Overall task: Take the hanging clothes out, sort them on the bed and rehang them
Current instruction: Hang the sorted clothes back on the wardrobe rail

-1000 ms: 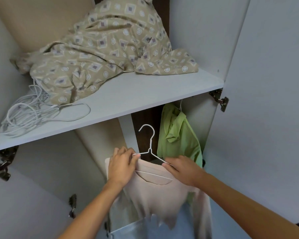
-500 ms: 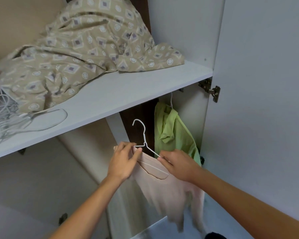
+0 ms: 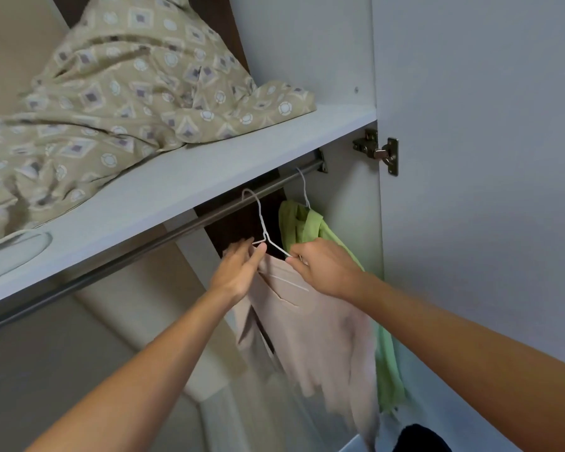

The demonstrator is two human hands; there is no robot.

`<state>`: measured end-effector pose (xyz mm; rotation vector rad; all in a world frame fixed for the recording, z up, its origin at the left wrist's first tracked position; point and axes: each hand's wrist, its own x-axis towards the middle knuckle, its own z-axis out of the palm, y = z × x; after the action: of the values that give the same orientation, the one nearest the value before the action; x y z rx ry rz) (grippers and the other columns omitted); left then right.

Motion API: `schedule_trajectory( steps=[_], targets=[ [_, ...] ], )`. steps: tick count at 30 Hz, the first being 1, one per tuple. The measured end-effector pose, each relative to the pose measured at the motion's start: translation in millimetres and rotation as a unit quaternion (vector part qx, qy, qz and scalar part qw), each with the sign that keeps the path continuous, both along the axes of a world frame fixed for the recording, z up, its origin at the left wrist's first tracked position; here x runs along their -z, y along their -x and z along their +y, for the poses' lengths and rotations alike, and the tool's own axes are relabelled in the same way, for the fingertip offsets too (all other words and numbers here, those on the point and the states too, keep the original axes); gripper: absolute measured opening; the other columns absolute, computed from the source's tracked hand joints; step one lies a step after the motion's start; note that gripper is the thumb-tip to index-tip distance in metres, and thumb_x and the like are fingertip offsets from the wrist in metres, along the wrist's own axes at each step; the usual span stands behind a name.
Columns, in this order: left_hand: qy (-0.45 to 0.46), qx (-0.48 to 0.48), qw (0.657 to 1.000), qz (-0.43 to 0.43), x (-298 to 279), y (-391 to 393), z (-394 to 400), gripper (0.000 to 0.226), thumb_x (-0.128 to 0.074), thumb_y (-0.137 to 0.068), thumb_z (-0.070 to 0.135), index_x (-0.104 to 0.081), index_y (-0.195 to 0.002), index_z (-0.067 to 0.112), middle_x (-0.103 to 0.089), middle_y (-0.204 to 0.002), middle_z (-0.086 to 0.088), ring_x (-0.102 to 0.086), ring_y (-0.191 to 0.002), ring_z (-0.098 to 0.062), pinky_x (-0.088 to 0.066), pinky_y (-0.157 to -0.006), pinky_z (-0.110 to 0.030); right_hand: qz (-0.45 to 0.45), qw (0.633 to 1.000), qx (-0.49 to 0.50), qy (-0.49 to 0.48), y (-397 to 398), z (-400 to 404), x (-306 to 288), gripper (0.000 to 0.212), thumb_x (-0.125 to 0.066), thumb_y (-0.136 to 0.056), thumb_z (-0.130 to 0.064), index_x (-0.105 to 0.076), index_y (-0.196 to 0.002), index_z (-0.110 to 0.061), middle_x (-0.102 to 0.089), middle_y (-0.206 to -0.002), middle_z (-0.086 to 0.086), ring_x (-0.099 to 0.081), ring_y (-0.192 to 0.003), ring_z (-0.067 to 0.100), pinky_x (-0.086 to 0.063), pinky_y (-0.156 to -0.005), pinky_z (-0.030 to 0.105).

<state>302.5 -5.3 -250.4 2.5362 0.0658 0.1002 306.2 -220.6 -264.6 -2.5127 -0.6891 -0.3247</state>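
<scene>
Since the earlier frames the white wire hanger [image 3: 264, 228] had risen: its hook, which had hung free well below the shelf [image 3: 190, 187], now reached up to the metal rail [image 3: 163, 238] under that shelf, at or just against the bar; whether it had caught on it could not be told. The view had also swung, so that the rail, hidden before, showed along its length, and the coil of white cable on the shelf had mostly slipped out at the left edge.

The left hand [image 3: 238, 272] held the hanger's left shoulder, fingers curled loosely around the wire and the cloth there. The right hand [image 3: 323, 269] pinched the hanger's right arm between thumb and fingers. The beige top [image 3: 307, 327] stayed draped on that hanger, hanging below both hands, its lower edge blurred.

Just to the right, the green garment [image 3: 310, 226] hung from its own wire hanger, hooked on the rail near the wardrobe's side wall, partly behind the beige top.

Inside the wardrobe, the upper shelf carried a crumpled patterned beige fabric [image 3: 128, 102], which filled most of it. The open door [image 3: 486, 190] stood at the right, on its metal hinge [image 3: 377, 151].
</scene>
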Motion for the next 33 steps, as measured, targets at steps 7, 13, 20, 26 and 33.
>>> schedule_trajectory(
  steps=[7, 13, 20, 26, 33],
  targets=[
    [-0.019, 0.029, 0.999, 0.02, -3.5, -47.4, -20.5, 0.071, -0.032, -0.104, 0.07, -0.028, -0.165, 0.035, -0.021, -0.174, 0.006, -0.015, -0.161, -0.019, -0.015, -0.127, -0.043, 0.015, 0.998, 0.05, -0.024, -36.3, -10.6, 1.5, 0.033, -0.051, -0.107, -0.037, -0.051, -0.078, -0.021, -0.049, -0.07, -0.006, -0.05, -0.072, 0.028, -0.033, -0.059, 0.035],
    [-0.038, 0.058, 0.997, 0.026, 9.3, -66.5, -38.5, 0.05, -0.032, -0.113, 0.048, -0.042, -0.159, 0.033, -0.034, -0.168, 0.004, -0.027, -0.156, -0.019, -0.023, -0.119, -0.033, 0.064, 0.995, 0.071, -0.037, -62.3, -20.6, 11.6, 0.035, -0.052, -0.107, -0.035, -0.051, -0.075, -0.02, -0.051, -0.07, -0.002, -0.056, -0.074, 0.029, -0.039, -0.061, 0.036],
    [-0.062, 0.038, 0.996, 0.048, 13.4, -73.7, -44.2, 0.049, -0.028, -0.112, 0.052, -0.041, -0.158, 0.04, -0.035, -0.168, 0.002, -0.027, -0.157, -0.022, -0.022, -0.124, -0.04, 0.086, 0.991, 0.085, -0.054, -81.8, -17.4, 4.6, 0.038, -0.051, -0.107, -0.034, -0.041, -0.072, -0.026, -0.054, -0.078, 0.002, -0.055, -0.075, 0.028, -0.038, -0.063, 0.035],
    [-0.067, 0.016, 0.996, 0.051, 7.8, -72.2, -43.2, 0.052, -0.029, -0.112, 0.052, -0.038, -0.161, 0.036, -0.034, -0.169, 0.003, -0.025, -0.157, -0.021, -0.023, -0.123, -0.038, 0.089, 0.985, 0.134, -0.054, -92.7, -12.6, 0.2, 0.027, -0.052, -0.108, -0.033, -0.052, -0.084, -0.022, -0.055, -0.082, 0.002, -0.051, -0.074, 0.028, -0.034, -0.062, 0.031],
    [-0.068, -0.004, 0.995, 0.069, 18.9, -66.6, -29.0, 0.053, -0.033, -0.11, 0.057, -0.041, -0.158, 0.037, -0.041, -0.164, 0.001, -0.037, -0.151, -0.025, -0.033, -0.123, -0.047, 0.098, 0.985, 0.137, -0.023, -95.3, -15.3, 12.7, 0.024, -0.05, -0.108, -0.036, -0.066, -0.102, -0.02, -0.058, -0.089, 0.002, -0.058, -0.081, 0.028, -0.041, -0.067, 0.032]
  ],
)
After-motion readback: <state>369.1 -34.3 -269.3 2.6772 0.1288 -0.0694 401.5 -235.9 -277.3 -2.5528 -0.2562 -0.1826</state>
